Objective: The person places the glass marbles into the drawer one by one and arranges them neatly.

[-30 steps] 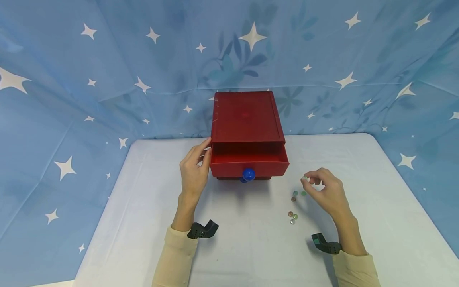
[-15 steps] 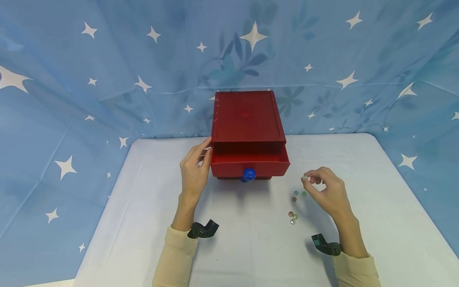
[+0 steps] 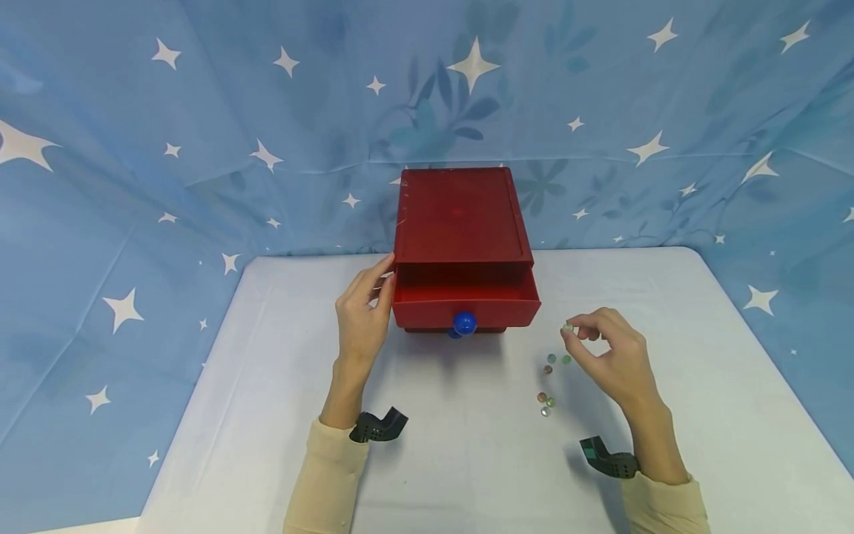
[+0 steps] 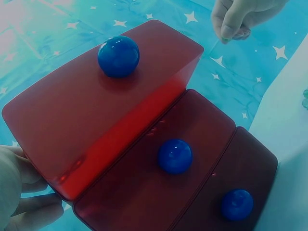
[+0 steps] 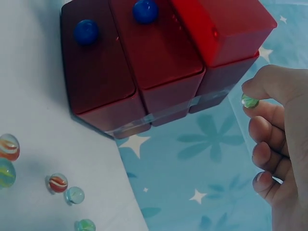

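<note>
Red from top to bottom but for its round blue knobs, the chest (image 3: pixel 460 215) stood on the white table (image 3: pixel 267 445), with its top drawer (image 3: pixel 427 314) pulled partway out towards me. My left grip (image 3: pixel 360 319) rested at the chest's left side, touching it just beside that drawer, its fingers relaxed and mostly straight. My right grip (image 3: pixel 610 352) was to the right of the chest and a little in front, raised above the table, its thumb and forefinger closed in a pinch on one small marble (image 5: pixel 249 101) (green swirled with white, seen from that wrist). My other fingers on that side were loosely curled.

Six more marbles lay on the table, to the right of the chest's front. Three sat nearer the chest, one bluish (image 3: pixel 551 358), one green (image 3: pixel 566 360) and one brownish (image 3: pixel 548 369); the other three, one orange (image 3: pixel 542 397), one yellow-green (image 3: pixel 550 402) and one clear (image 3: pixel 545 412), were clustered farther forward from it.

Below the pulled-out drawer, the chest's middle drawer (image 4: pixel 139 178) and bottom drawer (image 4: pixel 248 161) were pushed in, each with its own knob. Behind the chest hung a blue cloth (image 3: pixel 300 111) patterned with white stars. Cream sleeves (image 3: pixel 325 475) covered my forearms in front of the chest, and each wrist wore a black device (image 3: pixel 379 426).
</note>
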A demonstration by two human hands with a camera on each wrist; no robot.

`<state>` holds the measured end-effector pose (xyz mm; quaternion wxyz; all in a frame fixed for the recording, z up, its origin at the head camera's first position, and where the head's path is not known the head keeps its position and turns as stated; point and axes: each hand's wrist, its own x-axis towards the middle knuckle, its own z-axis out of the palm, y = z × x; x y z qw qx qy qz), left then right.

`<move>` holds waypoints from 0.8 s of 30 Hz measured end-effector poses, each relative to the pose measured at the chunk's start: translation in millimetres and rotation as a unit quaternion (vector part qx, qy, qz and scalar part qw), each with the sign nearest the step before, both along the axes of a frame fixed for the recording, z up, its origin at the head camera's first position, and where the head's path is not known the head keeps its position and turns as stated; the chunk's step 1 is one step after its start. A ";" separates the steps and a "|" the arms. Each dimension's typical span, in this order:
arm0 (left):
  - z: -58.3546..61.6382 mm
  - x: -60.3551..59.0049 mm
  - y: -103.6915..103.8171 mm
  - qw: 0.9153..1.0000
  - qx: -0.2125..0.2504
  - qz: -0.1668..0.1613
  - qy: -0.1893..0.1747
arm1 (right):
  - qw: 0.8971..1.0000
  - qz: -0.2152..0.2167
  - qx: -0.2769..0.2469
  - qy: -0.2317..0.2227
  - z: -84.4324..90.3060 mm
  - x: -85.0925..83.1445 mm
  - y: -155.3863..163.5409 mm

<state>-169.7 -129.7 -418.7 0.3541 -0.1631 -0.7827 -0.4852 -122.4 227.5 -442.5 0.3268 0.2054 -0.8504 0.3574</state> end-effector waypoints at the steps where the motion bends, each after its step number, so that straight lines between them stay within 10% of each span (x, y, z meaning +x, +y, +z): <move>1: -0.2 -0.2 0.0 1.000 0.001 0.000 0.000 | 1.000 0.002 -0.002 0.002 1.0 0.3 -0.6; 24: 0.1 -0.9 -0.5 1.000 0.001 0.004 0.002 | 0.997 0.004 -0.030 0.064 32.7 -0.4 -18.9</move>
